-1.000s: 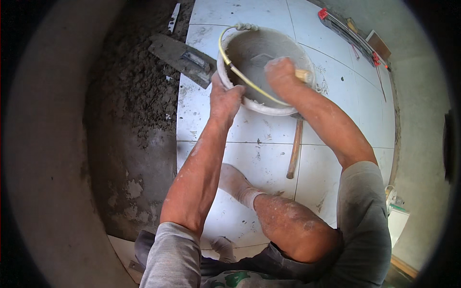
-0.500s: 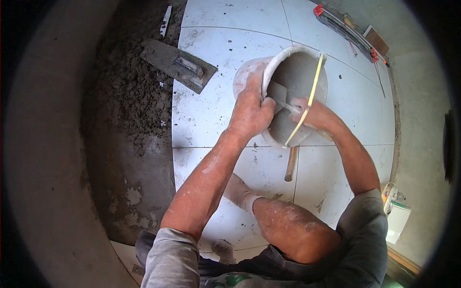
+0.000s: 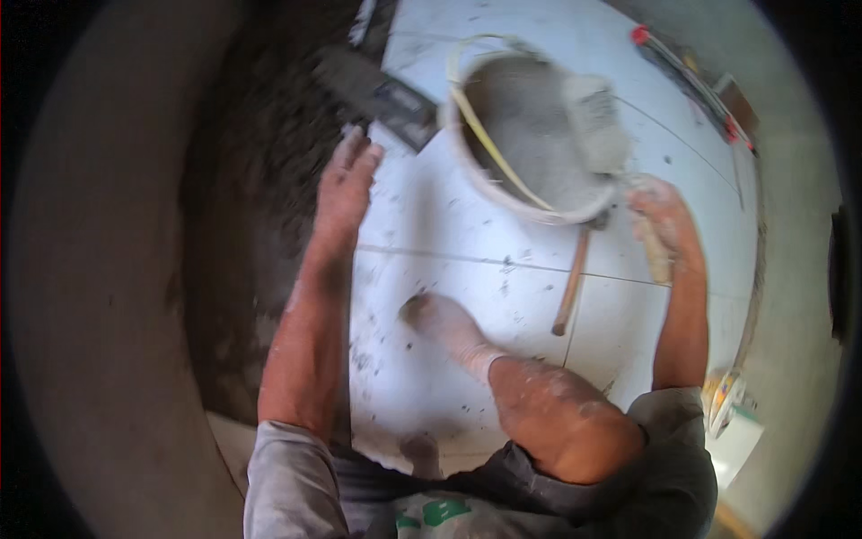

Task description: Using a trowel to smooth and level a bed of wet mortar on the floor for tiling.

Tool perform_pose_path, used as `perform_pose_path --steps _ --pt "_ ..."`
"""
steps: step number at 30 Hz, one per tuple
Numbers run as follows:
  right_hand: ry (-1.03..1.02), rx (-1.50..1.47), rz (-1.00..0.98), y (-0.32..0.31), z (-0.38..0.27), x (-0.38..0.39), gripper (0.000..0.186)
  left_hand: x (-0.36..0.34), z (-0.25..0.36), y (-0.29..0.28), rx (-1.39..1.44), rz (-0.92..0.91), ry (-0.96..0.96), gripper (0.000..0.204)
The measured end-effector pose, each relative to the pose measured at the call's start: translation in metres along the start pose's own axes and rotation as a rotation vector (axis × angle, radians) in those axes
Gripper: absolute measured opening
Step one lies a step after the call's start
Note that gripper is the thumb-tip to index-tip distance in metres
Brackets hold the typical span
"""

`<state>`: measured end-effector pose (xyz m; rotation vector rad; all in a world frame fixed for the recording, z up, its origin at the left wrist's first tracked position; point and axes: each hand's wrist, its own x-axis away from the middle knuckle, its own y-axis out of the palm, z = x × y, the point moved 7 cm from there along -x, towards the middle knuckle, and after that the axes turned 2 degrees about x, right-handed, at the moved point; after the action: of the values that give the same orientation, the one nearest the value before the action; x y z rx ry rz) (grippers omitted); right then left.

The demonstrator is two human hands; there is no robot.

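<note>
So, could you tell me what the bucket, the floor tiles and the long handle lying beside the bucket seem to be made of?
The bucket looks like white plastic: thin smooth wall, smeared grey inside, with a yellowish bail. The floor tiles look like glazed ceramic or porcelain: pale, glossy, straight joints, speckled with mortar. The long handle appears to be wood, brown and matte; blur leaves that open.

White floor tiles [image 3: 467, 225] (mortar-speckled) meet a dark mortar bed [image 3: 242, 234].

White bucket [image 3: 503, 193] w/ grey mortar, upright on tile; trowel [image 3: 597, 121] blade inside.
</note>
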<state>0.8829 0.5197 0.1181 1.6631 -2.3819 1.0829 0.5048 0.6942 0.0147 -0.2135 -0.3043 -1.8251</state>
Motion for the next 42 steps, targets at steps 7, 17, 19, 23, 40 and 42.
perform_pose_path --steps 7,17,19,23,40,42 --pt "-0.066 0.018 -0.021 0.006 -0.093 0.027 0.038 0.136 0.013 -0.216 0.070 0.520 -0.101 0.056" --pt "-0.108 0.373 -0.793 0.299 -0.063 0.057 0.043 0.275 -0.006 -0.312 0.204 0.874 -0.123 0.055" --pt "-0.253 0.584 -0.790 0.346 -0.014 0.061 0.040 0.285 0.017 -0.317 0.139 0.888 -0.012 0.055" --pt "-0.257 0.787 -1.010 0.407 0.032 0.103 0.040 0.326 0.014 -0.336 0.134 0.968 -0.029 0.055" --pt "-1.056 1.079 -0.891 0.599 -0.063 0.048 0.041 0.422 0.020 -0.346 0.007 1.147 -0.060 0.048" --pt "-1.549 1.437 -1.087 0.652 -0.108 0.089 0.034 0.418 0.017 -0.338 -0.050 1.134 -0.108 0.046"
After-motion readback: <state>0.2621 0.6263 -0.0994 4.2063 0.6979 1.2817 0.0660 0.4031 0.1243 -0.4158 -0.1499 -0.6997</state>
